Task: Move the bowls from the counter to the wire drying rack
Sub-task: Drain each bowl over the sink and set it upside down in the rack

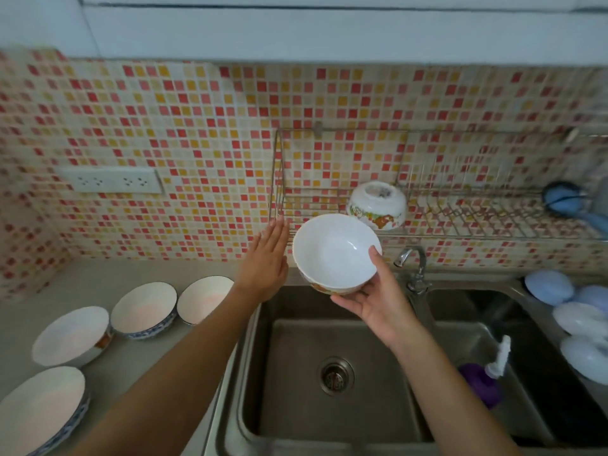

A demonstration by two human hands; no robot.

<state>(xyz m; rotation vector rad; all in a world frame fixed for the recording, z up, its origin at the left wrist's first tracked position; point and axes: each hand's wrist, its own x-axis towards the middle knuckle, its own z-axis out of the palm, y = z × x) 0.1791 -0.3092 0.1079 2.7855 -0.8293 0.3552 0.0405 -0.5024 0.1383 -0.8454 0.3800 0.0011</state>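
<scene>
Single head cam sat above the sink (pixel 332 373), wide-angle, faced forward and down at the tiled wall (pixel 197 126), close over the surface (pixel 108 278) at arm's reach.

We see the right hand (pixel 378 304) gripping a white bowl (pixel 335 253) over the sink (pixel 329 373). Left hand (pixel 266 261) flat, just beside it. 4 bowls (pixel 143 307) on tabletop (pixel 138 363); 1 upside-down bowl (pixel 376 205) in wire rack (pixel 460 212).

Six bowls (pixel 335 251) (four on counter), one rack (pixel 460 209), two hands (pixel 268 261)
</scene>
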